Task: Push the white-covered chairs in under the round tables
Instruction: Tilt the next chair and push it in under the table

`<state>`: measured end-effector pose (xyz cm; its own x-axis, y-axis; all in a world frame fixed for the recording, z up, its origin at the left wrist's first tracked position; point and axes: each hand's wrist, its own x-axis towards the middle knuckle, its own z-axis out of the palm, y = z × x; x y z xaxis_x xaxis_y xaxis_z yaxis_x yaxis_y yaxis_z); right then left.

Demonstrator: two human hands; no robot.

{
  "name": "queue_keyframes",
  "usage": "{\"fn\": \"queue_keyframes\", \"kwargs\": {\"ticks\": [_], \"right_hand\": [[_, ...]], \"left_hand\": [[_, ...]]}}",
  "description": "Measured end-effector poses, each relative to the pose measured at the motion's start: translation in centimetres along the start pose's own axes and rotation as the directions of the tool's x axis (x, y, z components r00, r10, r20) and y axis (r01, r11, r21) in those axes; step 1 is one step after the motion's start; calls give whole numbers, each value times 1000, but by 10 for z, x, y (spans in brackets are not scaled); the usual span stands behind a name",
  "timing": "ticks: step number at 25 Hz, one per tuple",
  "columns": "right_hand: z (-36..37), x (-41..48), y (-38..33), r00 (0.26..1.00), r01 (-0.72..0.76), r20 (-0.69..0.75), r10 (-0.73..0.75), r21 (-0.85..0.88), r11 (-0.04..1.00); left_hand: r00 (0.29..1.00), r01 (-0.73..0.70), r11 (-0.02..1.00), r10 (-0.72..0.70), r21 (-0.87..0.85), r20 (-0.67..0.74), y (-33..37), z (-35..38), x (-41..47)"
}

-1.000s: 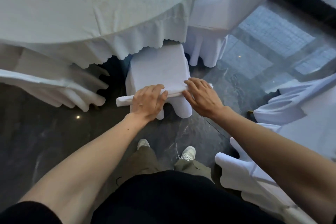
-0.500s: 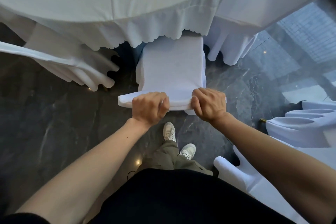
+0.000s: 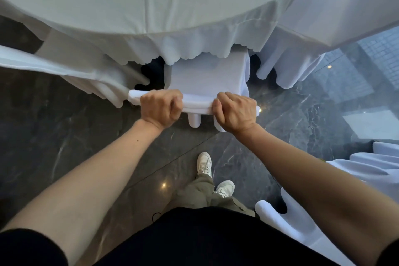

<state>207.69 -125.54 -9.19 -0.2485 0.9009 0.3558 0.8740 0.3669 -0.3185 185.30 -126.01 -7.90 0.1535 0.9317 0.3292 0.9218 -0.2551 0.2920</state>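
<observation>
My left hand [image 3: 160, 107] and right hand [image 3: 235, 112], lying flat a second ago, now clench the back of the white-covered chair [image 3: 207, 77]; its seat slides further under the round table [image 3: 151, 6], nearly home.

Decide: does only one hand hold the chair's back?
No, the left hand and right hand both hold the chair's back.

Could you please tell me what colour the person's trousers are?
The trousers are olive green, seen best in the head view.
</observation>
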Motion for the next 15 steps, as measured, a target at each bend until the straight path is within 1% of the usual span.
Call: {"fn": "queue_keyframes", "kwargs": {"ticks": [3,6,9,15], "right_hand": [[17,22,-19,1000,-6,26,5,26,1000],[26,32,-33,999,-35,41,33,42,999],[26,32,-35,999,-34,40,32,54,998],[22,15,-40,996,-13,90,4,92,996]], "left_hand": [[1000,22,999,-22,46,1,-29,-6,19],[1000,9,998,-10,63,12,-48,-9,28],[1000,10,998,-11,61,20,-50,-9,28],[999,47,998,-47,42,7,-42,-15,7]]}}
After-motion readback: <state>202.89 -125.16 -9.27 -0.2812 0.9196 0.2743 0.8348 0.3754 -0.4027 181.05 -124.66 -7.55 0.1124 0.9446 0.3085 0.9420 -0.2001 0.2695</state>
